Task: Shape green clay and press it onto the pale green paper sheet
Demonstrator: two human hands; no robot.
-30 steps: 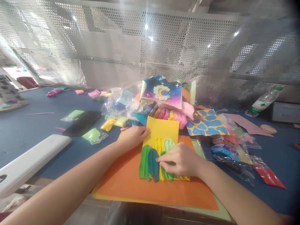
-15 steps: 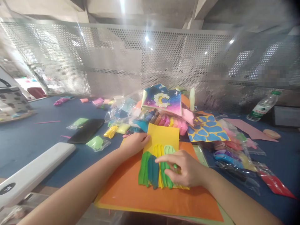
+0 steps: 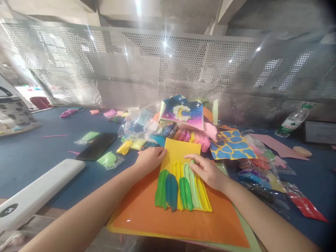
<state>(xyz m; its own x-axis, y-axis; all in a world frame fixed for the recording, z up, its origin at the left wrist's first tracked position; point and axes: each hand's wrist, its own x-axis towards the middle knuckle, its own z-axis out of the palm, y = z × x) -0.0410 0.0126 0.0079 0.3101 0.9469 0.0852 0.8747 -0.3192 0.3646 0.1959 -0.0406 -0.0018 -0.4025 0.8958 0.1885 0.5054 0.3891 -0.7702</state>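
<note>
Lying open, both hands touch yellow card on blue table, perforated mesh behind.

The left arm and the right arm are showing bare and smooth, and they are getting wider toward the elbows. The left hand and the right hand are showing thin fingers.

White plastic bar and flat black slab on the blue table, perforated metal screen behind.
</note>
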